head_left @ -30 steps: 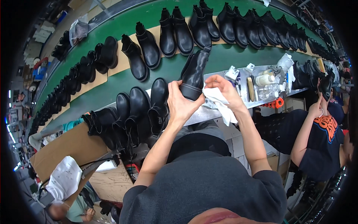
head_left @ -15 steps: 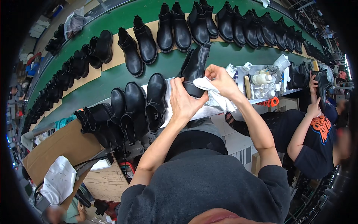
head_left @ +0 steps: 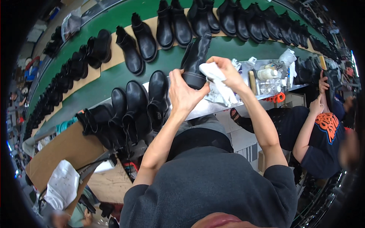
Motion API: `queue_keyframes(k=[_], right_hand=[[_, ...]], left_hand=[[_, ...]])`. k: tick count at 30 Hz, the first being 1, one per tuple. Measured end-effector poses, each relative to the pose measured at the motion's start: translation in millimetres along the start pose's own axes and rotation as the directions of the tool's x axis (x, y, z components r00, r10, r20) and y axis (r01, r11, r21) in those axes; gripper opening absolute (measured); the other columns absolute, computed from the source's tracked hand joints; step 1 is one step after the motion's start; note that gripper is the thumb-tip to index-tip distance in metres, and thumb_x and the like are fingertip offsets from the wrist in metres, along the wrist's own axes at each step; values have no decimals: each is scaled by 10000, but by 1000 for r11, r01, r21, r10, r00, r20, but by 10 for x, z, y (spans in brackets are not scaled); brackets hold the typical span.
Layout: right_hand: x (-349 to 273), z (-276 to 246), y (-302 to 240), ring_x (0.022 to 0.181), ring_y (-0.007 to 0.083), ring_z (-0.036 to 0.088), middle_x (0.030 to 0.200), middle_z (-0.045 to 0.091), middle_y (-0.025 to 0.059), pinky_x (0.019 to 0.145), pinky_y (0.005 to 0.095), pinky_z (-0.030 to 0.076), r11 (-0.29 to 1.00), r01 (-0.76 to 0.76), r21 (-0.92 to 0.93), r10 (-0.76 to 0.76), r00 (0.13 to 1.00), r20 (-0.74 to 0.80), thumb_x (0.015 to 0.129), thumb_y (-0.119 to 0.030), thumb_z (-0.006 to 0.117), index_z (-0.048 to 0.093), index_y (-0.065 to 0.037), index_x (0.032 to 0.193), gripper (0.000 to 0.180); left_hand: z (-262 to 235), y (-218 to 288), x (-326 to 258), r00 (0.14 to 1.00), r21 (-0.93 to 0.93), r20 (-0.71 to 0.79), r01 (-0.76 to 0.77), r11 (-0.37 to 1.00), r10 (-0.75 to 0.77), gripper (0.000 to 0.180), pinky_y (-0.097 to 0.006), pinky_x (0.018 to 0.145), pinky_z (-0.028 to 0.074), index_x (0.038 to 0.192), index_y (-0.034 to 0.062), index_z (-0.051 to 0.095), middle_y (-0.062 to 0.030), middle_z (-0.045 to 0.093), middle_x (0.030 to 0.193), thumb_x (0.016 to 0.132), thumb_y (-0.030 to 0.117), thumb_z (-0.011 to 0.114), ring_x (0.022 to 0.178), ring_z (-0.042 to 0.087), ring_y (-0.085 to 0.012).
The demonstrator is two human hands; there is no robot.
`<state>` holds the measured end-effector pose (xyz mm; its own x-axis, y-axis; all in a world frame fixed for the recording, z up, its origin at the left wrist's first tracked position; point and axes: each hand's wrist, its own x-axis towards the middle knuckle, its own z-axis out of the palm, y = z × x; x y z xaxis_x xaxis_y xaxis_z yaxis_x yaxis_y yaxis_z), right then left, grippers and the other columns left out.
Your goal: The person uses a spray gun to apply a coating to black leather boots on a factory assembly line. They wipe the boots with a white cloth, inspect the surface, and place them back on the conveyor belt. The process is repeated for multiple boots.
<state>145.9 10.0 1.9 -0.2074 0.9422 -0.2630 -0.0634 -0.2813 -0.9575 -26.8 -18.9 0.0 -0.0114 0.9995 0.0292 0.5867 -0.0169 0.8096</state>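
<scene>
Black boot (head_left: pixel 195 57): lower end clasped in left fingers (head_left: pixel 176 78); right fingers (head_left: pixel 216 60) pinch white cloth (head_left: pixel 213 72) at boot's side.

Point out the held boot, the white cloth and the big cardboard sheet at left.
Held boot (head_left: pixel 196 57): head view, on the shaft.
White cloth (head_left: pixel 219 84): head view, on its middle folds.
Cardboard sheet (head_left: pixel 61 150): head view, on its brown face.

The white cloth (head_left: pixel 213 72) hides part of the held boot (head_left: pixel 194 59), and a co-worker's head (head_left: pixel 349 147) is blurred.
</scene>
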Motion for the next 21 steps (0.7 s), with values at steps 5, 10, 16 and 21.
queue_keyframes(k=[5, 10, 16, 21], right_hand=[[64, 33, 21, 635, 64, 571, 719, 632, 17, 548, 248, 447, 959, 84, -269, -99, 994, -45, 797, -121, 722, 584, -27, 855, 176], [112, 213, -251, 581, 79, 538, 607, 582, 45, 516, 273, 421, 770, 99, -630, -190, 979, -78, 739, -127, 737, 566, 8, 769, 220], [125, 187, -161, 532, 106, 528, 584, 598, 95, 501, 286, 426, 856, 30, -516, -161, 964, -211, 802, -134, 695, 574, 22, 721, 214], [333, -88, 357, 623, 318, 608, 705, 533, 268, 590, 438, 441, 756, 84, -650, -403, 842, -359, 832, -109, 556, 549, 36, 751, 166]], left_hand=[[-14, -45, -9, 997, -34, -41, -68, 997, 67, 705, -457, 769, 490, 1049, -30, 462, -189, 511, 994, 578, 348, 825, 911, 578, -382], [-57, -20, 30, 1000, -24, -26, -18, 1000, 17, 691, -438, 770, 495, 1053, -46, 459, -196, 515, 1016, 584, 305, 826, 913, 592, -359], [-40, 55, 26, 1000, -50, -15, 14, 999, -14, 715, -440, 795, 482, 1065, -50, 462, -197, 499, 1043, 592, 352, 819, 978, 561, -375], [28, -220, -42, 998, -69, -42, -51, 996, 48, 709, -410, 862, 472, 1113, -35, 492, -193, 539, 1053, 593, 302, 838, 989, 569, -347]])
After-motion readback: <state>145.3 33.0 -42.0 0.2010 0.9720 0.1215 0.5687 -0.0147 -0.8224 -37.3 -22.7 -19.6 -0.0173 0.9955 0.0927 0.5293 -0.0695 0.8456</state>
